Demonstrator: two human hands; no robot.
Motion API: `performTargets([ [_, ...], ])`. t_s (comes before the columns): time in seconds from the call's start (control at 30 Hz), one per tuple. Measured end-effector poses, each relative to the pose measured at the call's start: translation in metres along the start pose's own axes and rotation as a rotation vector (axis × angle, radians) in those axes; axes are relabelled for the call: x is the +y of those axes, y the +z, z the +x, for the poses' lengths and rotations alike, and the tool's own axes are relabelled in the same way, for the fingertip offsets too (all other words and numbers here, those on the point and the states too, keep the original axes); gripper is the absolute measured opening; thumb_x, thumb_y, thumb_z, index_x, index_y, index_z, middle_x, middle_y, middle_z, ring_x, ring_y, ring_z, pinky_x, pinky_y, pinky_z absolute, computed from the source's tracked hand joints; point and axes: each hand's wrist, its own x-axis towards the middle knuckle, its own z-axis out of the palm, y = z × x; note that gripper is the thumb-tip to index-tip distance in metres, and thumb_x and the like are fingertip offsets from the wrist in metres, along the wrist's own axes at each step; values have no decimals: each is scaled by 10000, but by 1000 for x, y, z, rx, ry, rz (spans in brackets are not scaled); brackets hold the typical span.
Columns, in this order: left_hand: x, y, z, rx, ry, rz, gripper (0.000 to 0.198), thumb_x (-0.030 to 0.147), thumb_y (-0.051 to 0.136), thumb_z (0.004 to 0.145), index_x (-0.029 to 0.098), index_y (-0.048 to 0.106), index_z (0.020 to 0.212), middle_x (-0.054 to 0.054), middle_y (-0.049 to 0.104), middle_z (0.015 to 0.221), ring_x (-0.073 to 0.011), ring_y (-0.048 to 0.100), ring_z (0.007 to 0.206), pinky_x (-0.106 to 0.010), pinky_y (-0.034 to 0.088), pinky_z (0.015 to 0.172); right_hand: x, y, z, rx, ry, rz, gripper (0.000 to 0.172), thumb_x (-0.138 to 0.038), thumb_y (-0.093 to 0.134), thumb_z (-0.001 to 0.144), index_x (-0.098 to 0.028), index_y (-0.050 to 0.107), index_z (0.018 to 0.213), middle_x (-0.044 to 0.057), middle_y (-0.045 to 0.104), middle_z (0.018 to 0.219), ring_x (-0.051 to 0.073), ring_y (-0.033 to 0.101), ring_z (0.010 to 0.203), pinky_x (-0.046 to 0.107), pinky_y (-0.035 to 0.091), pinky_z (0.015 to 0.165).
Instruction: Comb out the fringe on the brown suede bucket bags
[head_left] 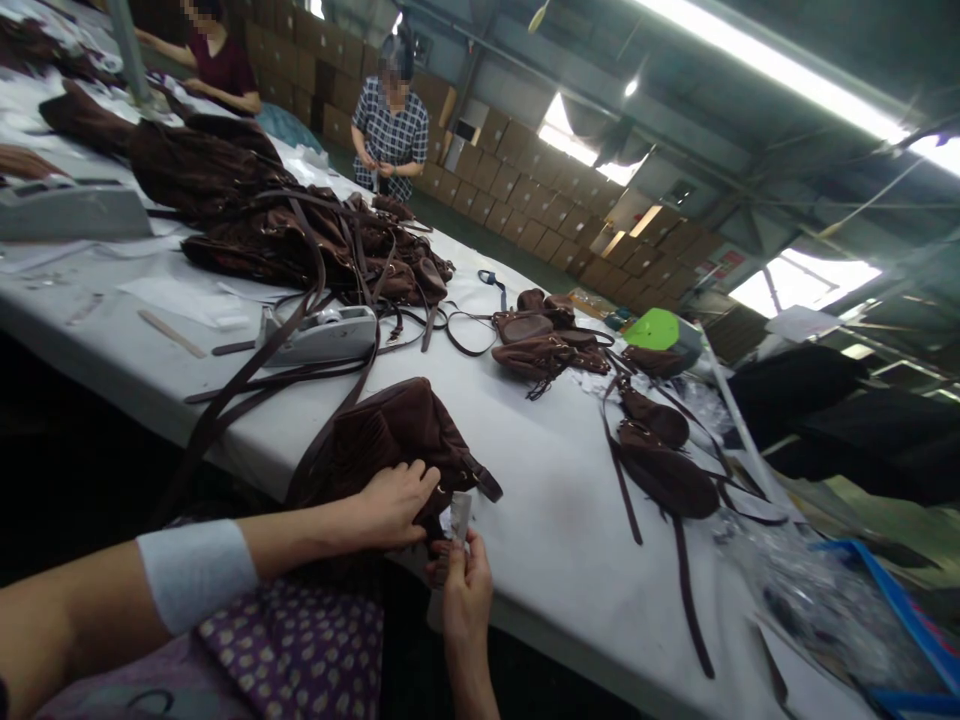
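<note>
A brown suede bag (390,435) lies at the near edge of the white table (555,500), its strap trailing off to the left. My left hand (390,503) rests on the bag's near side with the fingers curled onto the fabric. My right hand (463,585) is just below the table edge, pinching a small pale tag or packet (459,518) that stands up between its fingers beside the bag's corner. A white band wraps my left forearm.
Heaps of brown bags (300,230) and loose straps cover the table's left and middle. A tape dispenser (319,335) sits among them. Smaller brown pouches (660,470) lie at right, a green object (652,330) behind. Two people stand at the far end. Blue crate (900,620) at right.
</note>
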Motion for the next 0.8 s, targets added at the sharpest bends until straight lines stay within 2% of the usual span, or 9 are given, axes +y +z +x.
performTargets([
  [0.1,-10,-1,-2,-26,-32,-2,458,213,579,688,118,484,1126,-150,578,1001,-303,631,797,-383,508,643,-1,3,2,-12,-54,-66,449,-559,469,864,-179,563,1084,18,659,733,177,636,575,270,504,545],
  [0.2,-19,-6,-4,-48,-27,-7,335,228,554,721,117,531,1037,-150,598,926,-314,639,740,-390,503,605,-5,4,6,-33,-69,-95,447,-469,441,890,-155,563,1184,5,626,691,175,627,573,268,512,550],
  [0.3,-25,-13,-7,-84,92,-63,152,245,512,804,179,589,917,-91,614,906,-257,642,753,-340,498,649,-13,6,9,-64,-130,-131,488,-403,418,910,-139,507,1312,7,627,678,169,617,565,256,504,551],
  [0.47,-35,-25,-14,-86,320,-246,181,216,539,847,254,652,984,-17,648,988,-179,618,887,-244,460,770,-25,16,7,-121,-365,-311,442,-293,367,928,-200,524,1331,48,697,886,170,630,670,246,488,628],
  [0.53,-37,-31,-11,-42,423,-348,139,231,560,852,236,678,925,-14,663,932,-171,606,874,-244,443,790,-27,20,7,-184,-424,-376,450,-224,355,911,-223,532,1325,46,698,932,164,619,666,237,469,623],
  [0.6,-38,-36,-4,8,477,-396,146,260,557,872,205,684,826,-22,667,867,-162,595,837,-259,424,822,-27,21,8,-261,-451,-435,469,-150,360,872,-223,561,1290,37,692,855,155,590,619,228,435,593],
  [0.67,-39,-39,6,13,521,-374,197,278,530,898,199,679,797,-30,675,914,-171,582,900,-288,387,899,-28,20,8,-317,-458,-489,437,-98,373,829,-203,642,1157,26,660,745,149,552,581,223,392,557],
  [0.73,-42,-35,15,-37,560,-300,198,282,494,919,224,676,865,-26,661,1057,-206,537,1055,-336,326,985,-28,18,7,-370,-452,-516,364,-82,386,816,-189,683,996,12,611,666,140,509,554,219,345,521],
  [0.8,-47,-27,21,-86,562,-209,164,299,510,905,252,655,966,-25,611,1189,-257,451,1189,-398,278,1032,-29,16,4,-450,-436,-492,320,-93,392,838,-188,683,931,-8,558,611,128,475,538,211,320,502],
])
